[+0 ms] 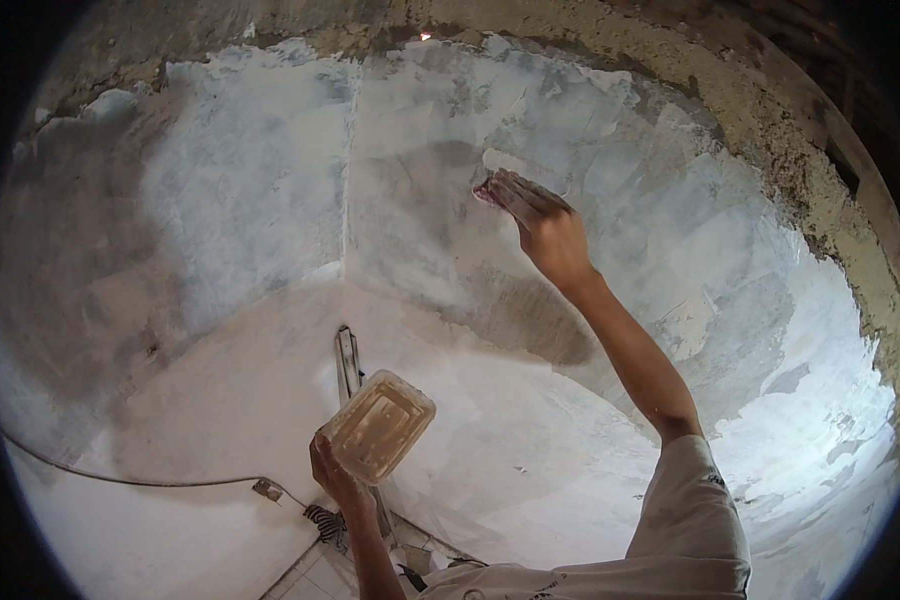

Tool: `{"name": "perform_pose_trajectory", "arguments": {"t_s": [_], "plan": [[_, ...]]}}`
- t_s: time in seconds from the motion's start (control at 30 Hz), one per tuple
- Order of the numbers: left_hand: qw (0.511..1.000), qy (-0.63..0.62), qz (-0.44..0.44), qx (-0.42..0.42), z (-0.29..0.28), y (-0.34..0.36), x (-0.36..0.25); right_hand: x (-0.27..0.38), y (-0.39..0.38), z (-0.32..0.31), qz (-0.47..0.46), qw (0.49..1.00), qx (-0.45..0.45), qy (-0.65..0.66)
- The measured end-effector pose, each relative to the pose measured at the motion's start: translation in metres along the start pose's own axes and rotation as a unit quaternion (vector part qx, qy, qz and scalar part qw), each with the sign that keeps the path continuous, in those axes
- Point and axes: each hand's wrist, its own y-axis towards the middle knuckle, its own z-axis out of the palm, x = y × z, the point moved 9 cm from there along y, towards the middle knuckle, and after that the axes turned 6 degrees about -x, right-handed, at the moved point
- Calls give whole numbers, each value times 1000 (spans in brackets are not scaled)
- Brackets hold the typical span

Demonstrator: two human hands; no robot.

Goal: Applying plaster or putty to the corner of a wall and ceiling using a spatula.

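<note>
My left hand (pixel 336 474) grips the lower left side of a rectangular plastic tub (pixel 382 428), tan and smeared with whitish residue. Raised higher and farther off, my right hand (pixel 548 222) is closed round a small flat scraper (pixel 484 190). Only a reddish edge of it shows by the fingertips; the rest is covered by the hand. The scraper is at the grey-and-white plastered wall (pixel 420 215), just right of the vertical corner line. A pale smear of putty (pixel 510 160) lies beside the fingers.
A long narrow metal-coloured bar (pixel 347 362) stands near the corner behind the tub. At lower left, a dark cable (pixel 160 483) runs along the wall to a small box (pixel 267 489). A striped item (pixel 325 522) sits near the tiled floor (pixel 325 578). Rough bare masonry (pixel 750 110) borders the plaster above.
</note>
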Motion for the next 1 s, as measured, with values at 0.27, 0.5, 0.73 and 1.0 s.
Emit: {"name": "perform_pose_trajectory", "arguments": {"t_s": [0.27,0.5,0.73,1.0], "plan": [[1000,18,-8,21,3,-2,-4,73,-121,99,-80,978,191,37],[999,38,23,30,0,1,-5,2,52,18,-35,999,27,-10],[996,58,36,51,2,3,2,-40,71,43,-88,962,109,-233],[998,38,13,49,0,4,-3,52,-111,88,-73,948,306,46]]}}
